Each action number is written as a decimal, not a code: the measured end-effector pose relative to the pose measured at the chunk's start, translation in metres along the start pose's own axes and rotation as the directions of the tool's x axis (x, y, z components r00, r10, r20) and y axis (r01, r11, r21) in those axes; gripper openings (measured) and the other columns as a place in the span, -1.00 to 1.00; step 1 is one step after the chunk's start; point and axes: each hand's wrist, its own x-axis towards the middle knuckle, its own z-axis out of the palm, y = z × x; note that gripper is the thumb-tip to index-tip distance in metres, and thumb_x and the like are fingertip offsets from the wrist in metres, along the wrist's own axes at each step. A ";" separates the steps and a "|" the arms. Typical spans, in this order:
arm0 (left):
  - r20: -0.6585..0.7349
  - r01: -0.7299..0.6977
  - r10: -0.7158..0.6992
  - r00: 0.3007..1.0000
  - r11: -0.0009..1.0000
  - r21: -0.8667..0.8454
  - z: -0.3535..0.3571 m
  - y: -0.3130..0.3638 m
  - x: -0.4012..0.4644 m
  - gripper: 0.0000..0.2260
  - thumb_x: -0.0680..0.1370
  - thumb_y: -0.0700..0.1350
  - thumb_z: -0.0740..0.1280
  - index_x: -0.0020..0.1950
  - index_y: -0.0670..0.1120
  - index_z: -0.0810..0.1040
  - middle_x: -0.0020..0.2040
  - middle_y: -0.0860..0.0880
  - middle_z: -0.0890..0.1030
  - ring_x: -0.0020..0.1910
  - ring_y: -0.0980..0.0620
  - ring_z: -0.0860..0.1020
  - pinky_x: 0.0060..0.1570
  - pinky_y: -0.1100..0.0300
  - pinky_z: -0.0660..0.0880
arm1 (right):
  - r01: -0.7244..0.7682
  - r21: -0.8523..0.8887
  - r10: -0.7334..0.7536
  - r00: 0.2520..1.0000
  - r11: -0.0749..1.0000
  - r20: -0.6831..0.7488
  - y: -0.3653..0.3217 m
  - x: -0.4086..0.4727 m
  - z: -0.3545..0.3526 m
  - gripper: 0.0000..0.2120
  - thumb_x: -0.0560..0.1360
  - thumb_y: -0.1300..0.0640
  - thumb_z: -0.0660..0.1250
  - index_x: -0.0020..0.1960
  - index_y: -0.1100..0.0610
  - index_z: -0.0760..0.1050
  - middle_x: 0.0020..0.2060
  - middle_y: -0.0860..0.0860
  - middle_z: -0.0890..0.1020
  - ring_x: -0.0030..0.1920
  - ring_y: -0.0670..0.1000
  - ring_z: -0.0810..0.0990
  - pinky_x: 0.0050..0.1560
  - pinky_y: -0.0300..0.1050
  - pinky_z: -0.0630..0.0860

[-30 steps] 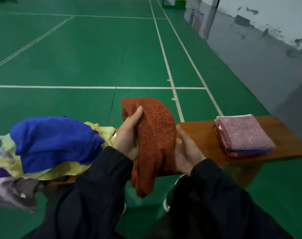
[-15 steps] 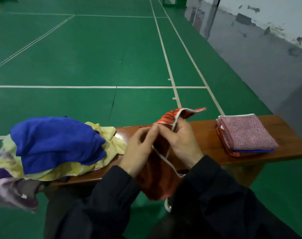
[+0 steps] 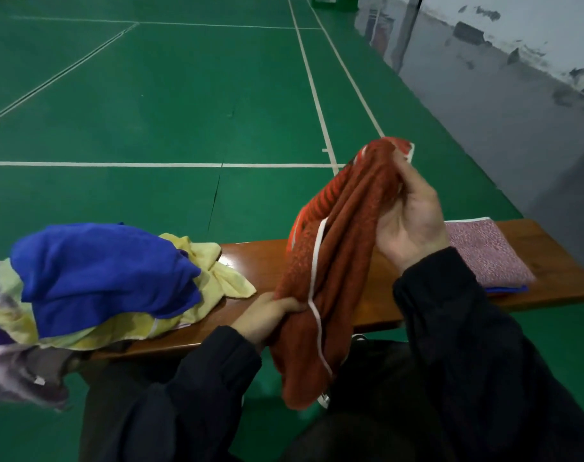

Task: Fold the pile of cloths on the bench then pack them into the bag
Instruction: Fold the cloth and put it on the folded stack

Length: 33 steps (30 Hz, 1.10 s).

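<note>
right hand pinches the top corner of the rust-orange cloth, raised above the bench, fingers curled round the bunched fabric. left hand grips the same cloth lower down at its left edge, just over the bench's near edge. cloth hangs slack between them in long vertical folds, speckled terry-like weave, white piped hem running down the middle, ribbed orange stripes on the upper left side; its tail drops below the bench. bench is glossy brown wood, narrow plank. on its left end, unfolded pile: blue cloth on top, pale yellow under it, purple and grey at the far left edge. on its right end, folded stack, pink speckled square on top, a blue edge showing beneath. green court floor with white lines beyond.
</note>
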 end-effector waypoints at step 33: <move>-0.079 -0.083 0.050 0.996 0.865 -0.496 -0.047 0.015 0.012 -0.72 0.31 -0.29 0.28 -0.01 -0.24 0.62 -0.08 -0.25 0.55 -0.19 -0.17 0.58 -0.03 0.02 0.61 | -0.105 -0.530 0.088 0.994 0.841 -0.057 -0.017 -0.023 -0.039 -0.85 0.60 0.16 0.31 0.03 0.25 0.57 -0.11 0.11 0.68 -0.13 0.04 0.67 -0.09 -0.13 0.66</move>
